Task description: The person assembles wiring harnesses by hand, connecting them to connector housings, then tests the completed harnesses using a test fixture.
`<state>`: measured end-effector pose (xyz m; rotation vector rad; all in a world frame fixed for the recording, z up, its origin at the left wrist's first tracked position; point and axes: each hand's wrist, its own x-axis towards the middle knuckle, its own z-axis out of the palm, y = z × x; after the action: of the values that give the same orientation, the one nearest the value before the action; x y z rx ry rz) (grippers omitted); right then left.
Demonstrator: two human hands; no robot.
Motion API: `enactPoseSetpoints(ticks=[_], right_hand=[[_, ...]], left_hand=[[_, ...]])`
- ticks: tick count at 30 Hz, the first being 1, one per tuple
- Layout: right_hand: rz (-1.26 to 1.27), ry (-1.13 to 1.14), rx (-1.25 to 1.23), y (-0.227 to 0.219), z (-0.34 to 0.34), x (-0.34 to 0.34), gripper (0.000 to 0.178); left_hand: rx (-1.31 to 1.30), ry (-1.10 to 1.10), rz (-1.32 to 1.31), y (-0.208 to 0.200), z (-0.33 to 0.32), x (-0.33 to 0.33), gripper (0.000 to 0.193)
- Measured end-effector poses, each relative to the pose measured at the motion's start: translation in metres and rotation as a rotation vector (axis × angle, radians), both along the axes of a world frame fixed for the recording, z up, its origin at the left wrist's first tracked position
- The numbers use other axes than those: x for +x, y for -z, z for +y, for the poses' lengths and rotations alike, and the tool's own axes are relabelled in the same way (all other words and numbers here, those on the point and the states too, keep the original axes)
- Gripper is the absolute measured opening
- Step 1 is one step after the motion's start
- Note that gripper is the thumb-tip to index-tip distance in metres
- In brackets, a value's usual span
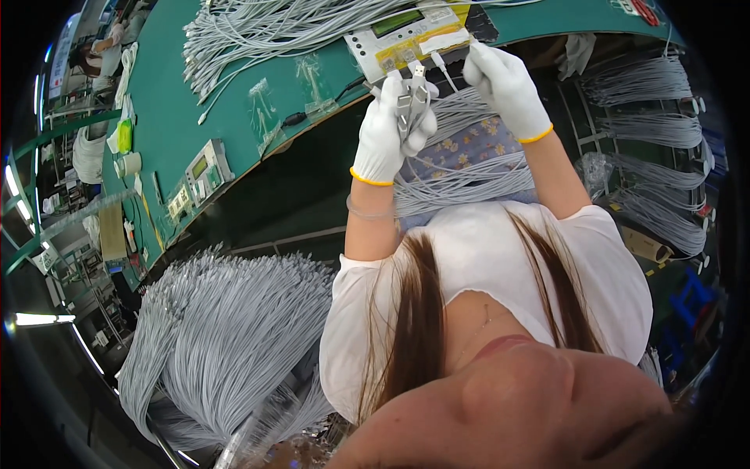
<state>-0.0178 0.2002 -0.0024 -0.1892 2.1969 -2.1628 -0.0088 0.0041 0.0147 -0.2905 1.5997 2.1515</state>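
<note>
My left hand (pixel 388 137), in a white glove with a yellow cuff, is closed around a bunch of USB cable connectors (pixel 414 105). Their metal ends point up, and grey cables (pixel 469 191) lie across my lap below. My right hand (pixel 506 90), gloved the same way, is raised beside a tester box (pixel 406 39) with a small screen and yellow tape. Its fingers are curled together, and what they hold, if anything, is hidden. Just left of them, a white cable plug (pixel 439 61) meets the tester's near edge.
Loose grey cables (pixel 258 39) pile on the green table (pixel 172 62). A second device (pixel 209 168) sits by its curved edge. A large cable bundle (pixel 226 336) hangs at lower left; more cable bundles (pixel 641 129) rest on a rack at right. A person (pixel 105 47) is far off at upper left.
</note>
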Motion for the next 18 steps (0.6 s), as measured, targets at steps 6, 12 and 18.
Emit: enactPoseSetpoints(ticks=[6, 12, 18], right_hand=[[-0.092, 0.074, -0.045, 0.007, -0.042, -0.008, 0.042], [-0.076, 0.055, 0.03, -0.003, -0.039, -0.009, 0.045], [-0.188, -0.046, -0.03, -0.001, -0.035, -0.01, 0.046]], left_hand=[[0.012, -0.03, -0.06, 0.009, -0.001, -0.013, 0.063], [-0.185, -0.073, 0.06, -0.004, 0.006, 0.0, 0.064], [0.009, -0.031, 0.12, 0.008, -0.008, 0.015, 0.051]])
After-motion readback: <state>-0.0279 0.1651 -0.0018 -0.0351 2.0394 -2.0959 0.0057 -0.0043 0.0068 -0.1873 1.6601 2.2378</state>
